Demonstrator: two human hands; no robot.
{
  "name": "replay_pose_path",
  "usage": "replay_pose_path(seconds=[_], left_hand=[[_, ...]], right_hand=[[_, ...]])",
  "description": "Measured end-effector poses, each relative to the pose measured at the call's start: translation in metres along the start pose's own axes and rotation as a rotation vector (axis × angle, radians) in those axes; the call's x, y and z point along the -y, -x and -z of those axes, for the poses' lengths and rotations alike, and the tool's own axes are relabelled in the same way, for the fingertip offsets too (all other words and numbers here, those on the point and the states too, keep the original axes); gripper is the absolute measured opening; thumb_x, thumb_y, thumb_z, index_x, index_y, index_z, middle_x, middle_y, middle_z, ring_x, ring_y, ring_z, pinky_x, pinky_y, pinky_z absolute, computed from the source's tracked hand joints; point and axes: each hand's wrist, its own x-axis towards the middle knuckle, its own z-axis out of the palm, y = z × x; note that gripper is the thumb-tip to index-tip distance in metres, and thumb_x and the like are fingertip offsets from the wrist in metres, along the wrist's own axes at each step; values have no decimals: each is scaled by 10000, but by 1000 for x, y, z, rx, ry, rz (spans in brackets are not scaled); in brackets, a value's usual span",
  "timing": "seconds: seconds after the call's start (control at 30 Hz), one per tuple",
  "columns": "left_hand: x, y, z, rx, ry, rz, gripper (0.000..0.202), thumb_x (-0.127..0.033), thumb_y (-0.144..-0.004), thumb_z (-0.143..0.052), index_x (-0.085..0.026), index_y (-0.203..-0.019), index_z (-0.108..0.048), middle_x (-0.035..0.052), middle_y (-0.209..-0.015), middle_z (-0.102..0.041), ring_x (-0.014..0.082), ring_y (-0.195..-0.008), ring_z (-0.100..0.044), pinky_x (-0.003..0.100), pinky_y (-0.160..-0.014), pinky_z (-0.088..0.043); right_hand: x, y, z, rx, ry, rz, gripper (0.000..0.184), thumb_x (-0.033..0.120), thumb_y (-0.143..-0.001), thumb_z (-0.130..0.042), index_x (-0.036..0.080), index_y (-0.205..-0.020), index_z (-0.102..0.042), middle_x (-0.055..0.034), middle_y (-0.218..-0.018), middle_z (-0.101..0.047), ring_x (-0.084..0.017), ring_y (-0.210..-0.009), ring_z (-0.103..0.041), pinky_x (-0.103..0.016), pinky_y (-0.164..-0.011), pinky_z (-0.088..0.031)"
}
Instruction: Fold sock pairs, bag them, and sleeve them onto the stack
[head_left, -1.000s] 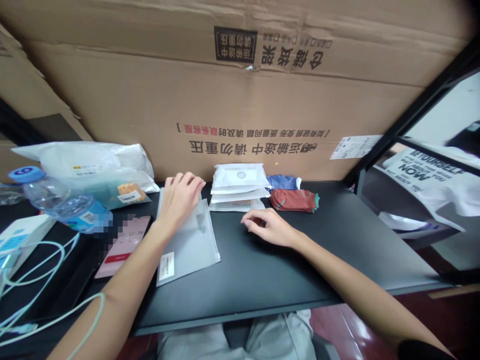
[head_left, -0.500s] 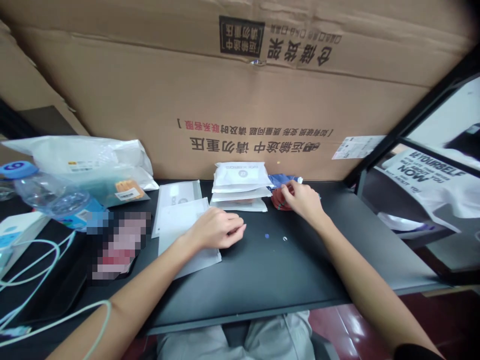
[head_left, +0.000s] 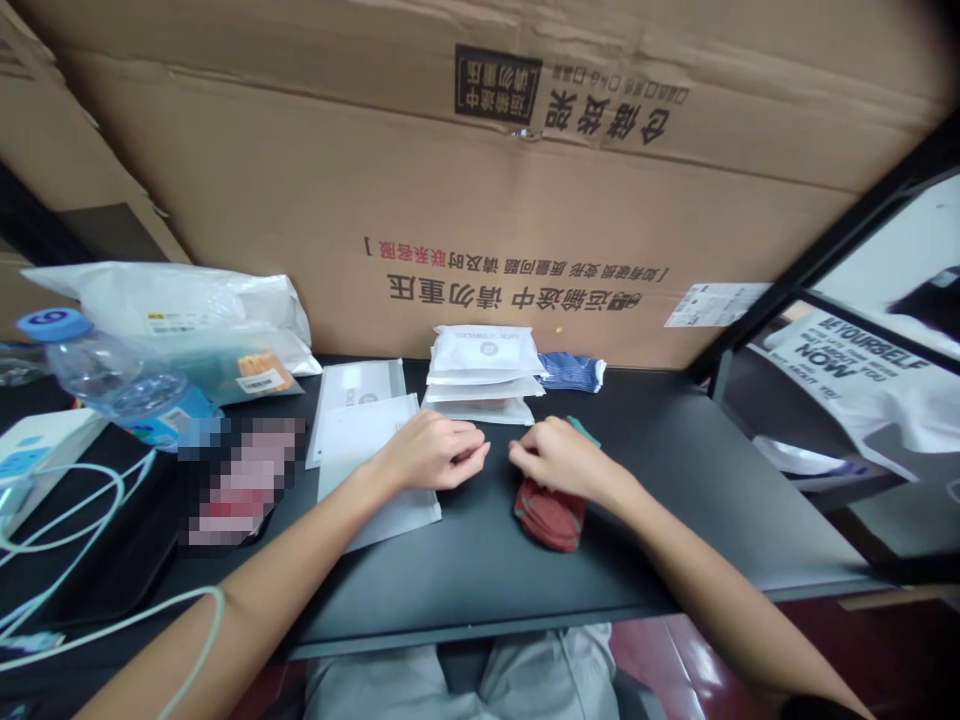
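Right hand (head_left: 561, 455) holds red socks (head_left: 551, 520), front-right of pouch stack (head_left: 486, 350); left hand (head_left: 441, 450) curled in front of stack, can't tell if empty. I'd pinch all layers, fold flat.

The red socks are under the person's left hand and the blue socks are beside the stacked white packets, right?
Not the left hand: the head view shows the red socks under the right hand. The blue socks are beside the stacked white packets, as you say.
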Motion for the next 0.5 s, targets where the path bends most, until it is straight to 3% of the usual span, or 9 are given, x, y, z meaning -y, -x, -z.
replay_pose_path(seconds=[0.1, 0.27, 0.37, 0.5], left_hand=[[1, 1, 0, 26, -13, 24, 411, -266, -1021, -459, -194, -621, -516, -5, -582, -557, 125, -505, -461, 343, -535, -277], [5, 3, -2, 27, -79, 109, 393, -268, -1022, -461, -192, -646, -550, -1, -608, -600, 133, -521, -493, 348, -548, -271], [8, 3, -3, -4, -128, 179, 391, -277, -1026, -463, -193, -653, -544, -2, -613, -609, 143, -545, -523, 341, -574, -299], [9, 2, -2, -8, -147, 254, 395, -299, -1039, -456, -193, -669, -545, 5, -634, -625, 157, -592, -568, 333, -624, -353]], right_hand=[[25, 4, -16, -18, -195, 209, 446, 234, -953, -583, 193, -511, -545, 8, -463, -547, -100, -427, -379, -291, -519, -280], [41, 9, -25, 62, -441, 404, 143, 224, -919, -653, 201, -789, -708, -14, -760, -715, -138, -659, -615, -250, -655, -458], [37, 11, -21, 39, -535, 490, 78, 224, -930, -648, 204, -897, -716, -29, -858, -745, -162, -774, -660, -273, -786, -508], [30, 11, -20, -85, -525, 450, 220, 218, -979, -560, 206, -783, -658, 18, -636, -633, -122, -563, -534, -253, -624, -440]])
